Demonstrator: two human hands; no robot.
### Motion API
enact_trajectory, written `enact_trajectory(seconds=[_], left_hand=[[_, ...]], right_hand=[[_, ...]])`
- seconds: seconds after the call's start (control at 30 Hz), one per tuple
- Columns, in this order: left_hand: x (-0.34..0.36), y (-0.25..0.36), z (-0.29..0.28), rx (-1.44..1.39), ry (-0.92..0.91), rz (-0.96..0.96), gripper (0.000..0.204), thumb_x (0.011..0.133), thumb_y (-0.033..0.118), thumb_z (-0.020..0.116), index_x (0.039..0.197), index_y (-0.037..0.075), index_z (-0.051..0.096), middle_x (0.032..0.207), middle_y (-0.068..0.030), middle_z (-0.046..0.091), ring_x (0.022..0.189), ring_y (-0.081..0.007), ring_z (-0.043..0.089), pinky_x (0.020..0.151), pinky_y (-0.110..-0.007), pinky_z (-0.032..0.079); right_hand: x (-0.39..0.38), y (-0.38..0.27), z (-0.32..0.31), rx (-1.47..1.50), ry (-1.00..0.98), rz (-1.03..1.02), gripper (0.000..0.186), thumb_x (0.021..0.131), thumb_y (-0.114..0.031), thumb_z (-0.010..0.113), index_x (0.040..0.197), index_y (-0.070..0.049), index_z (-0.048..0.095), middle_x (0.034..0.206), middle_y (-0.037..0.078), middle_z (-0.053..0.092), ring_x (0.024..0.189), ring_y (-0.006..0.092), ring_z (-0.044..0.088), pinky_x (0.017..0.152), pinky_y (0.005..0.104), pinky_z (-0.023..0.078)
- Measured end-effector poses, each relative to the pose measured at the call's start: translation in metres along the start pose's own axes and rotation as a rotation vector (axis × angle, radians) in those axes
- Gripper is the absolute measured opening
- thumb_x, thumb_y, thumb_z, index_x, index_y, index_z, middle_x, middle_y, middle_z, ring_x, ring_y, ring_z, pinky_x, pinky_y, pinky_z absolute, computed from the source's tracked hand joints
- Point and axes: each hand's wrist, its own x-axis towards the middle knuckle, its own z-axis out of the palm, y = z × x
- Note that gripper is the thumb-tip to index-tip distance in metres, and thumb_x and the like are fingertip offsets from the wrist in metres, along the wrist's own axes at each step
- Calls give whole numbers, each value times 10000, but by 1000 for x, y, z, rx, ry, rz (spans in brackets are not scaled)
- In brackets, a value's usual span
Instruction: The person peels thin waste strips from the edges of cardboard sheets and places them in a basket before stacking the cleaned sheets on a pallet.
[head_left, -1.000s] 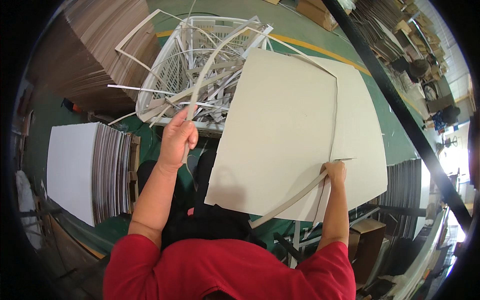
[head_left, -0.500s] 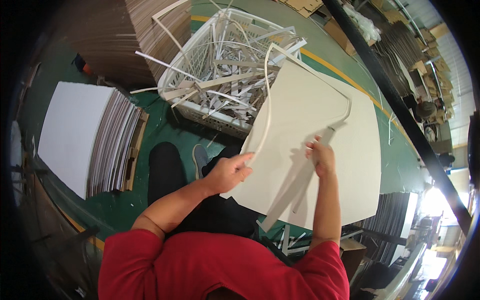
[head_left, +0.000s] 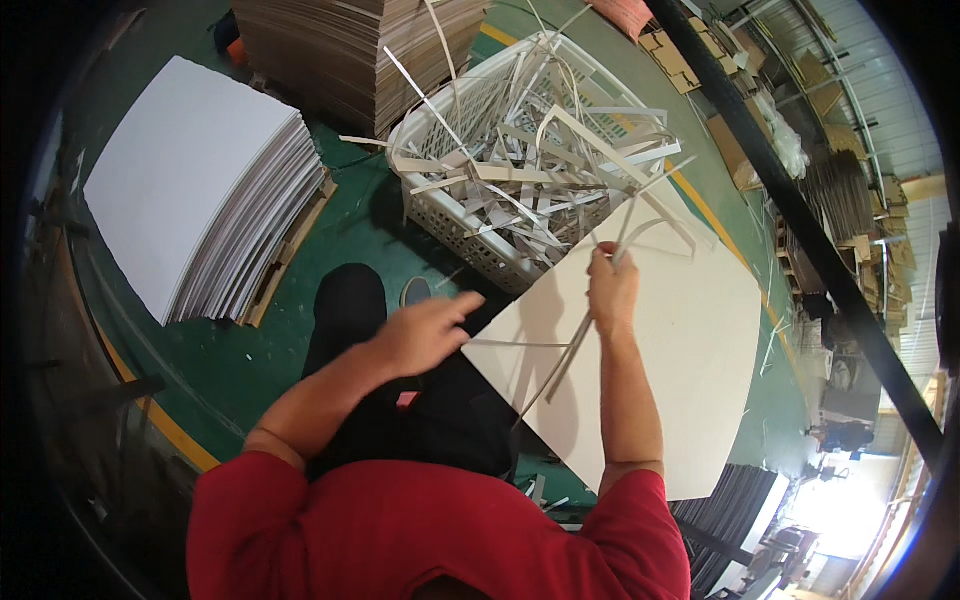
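Observation:
My right hand is closed around several thin, pale grey cardboard strips. They slant across a large off-white board, from its near edge up towards the basket. My left hand hangs over my dark trousers, just left of the board's corner, with its fingers stretched out and nothing in them. Just beyond the board stands a white plastic basket, heaped with a tangle of strip offcuts. A bent strip reaches from this heap over the board's far edge.
On the left, a stack of white-topped sheets rests on a wooden pallet. A tall stack of brown board stands behind it, beside the basket. A dark diagonal bar crosses the right side. Darker sheets are stacked at the lower right.
My right hand has moved up and left with the strips, nearer the basket. My left hand has come away from the board's edge. The whole view has shifted.

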Motion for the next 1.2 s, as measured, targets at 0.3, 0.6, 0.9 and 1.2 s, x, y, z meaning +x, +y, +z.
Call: enact_trajectory(seconds=[0.3, 0.6, 0.9, 1.2], left_hand=[[-37, -82, -39, 36, 478, -262, 270, 800, 56, 568, 1064, 4, 559, 788, -111, 606, 684, -222, 608, 623, -298, 480], [-18, -89, -25, 110, 363, -462, 293, 787, 157, 584, 1056, 41, 571, 899, -93, 621, 725, -242, 617, 664, -326, 485], [89, -165, 94, -90, 72, -389, 563, 782, 326, 600, 1214, -11, 471, 1239, -217, 456, 1157, -339, 438, 975, -372, 357], [32, -104, 113, -250, -225, -207, 361, 743, 264, 615, 997, 8, 611, 1121, -191, 547, 1033, -326, 531, 869, -362, 435]], right_hand=[[20, -60, -38, 688, 37, 14, 228, 863, -159, 555, 1028, -6, 518, 663, -8, 447, 504, 55, 360, 452, 196, 331], [-37, -20, -36, 766, -112, 177, 377, 828, -121, 526, 1147, 38, 403, 668, 27, 451, 514, 85, 371, 479, 220, 329], [-89, -47, -78, 563, -208, 10, 367, 827, -152, 543, 1121, 40, 438, 645, 28, 485, 503, 92, 389, 471, 220, 316], [-101, -68, -112, 677, -305, -168, 404, 798, -140, 617, 1107, 63, 453, 657, 25, 488, 552, 102, 462, 479, 193, 329]])
